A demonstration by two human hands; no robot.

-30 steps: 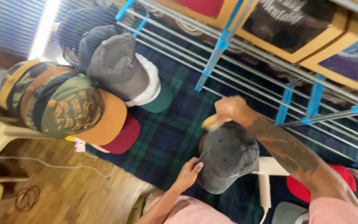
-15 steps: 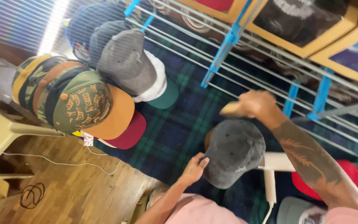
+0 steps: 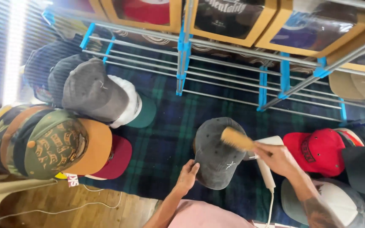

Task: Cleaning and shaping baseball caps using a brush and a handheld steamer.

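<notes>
Left hand (image 3: 186, 177) reaches forward, fingers spread and gently curled, palm down; right hand (image 3: 277, 158), tattooed forearm angled inward, is closed in a grip.

left hand (image 3: 186, 177) steadies grey cap (image 3: 216, 154) | right hand (image 3: 277, 158) holds brush (image 3: 236, 139) on it

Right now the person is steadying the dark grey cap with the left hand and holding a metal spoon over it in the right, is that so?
Not quite. The right hand holds a tan wooden brush, not a metal spoon, over the dark grey cap. The left hand does steady the cap's edge, as the head view shows.
</notes>
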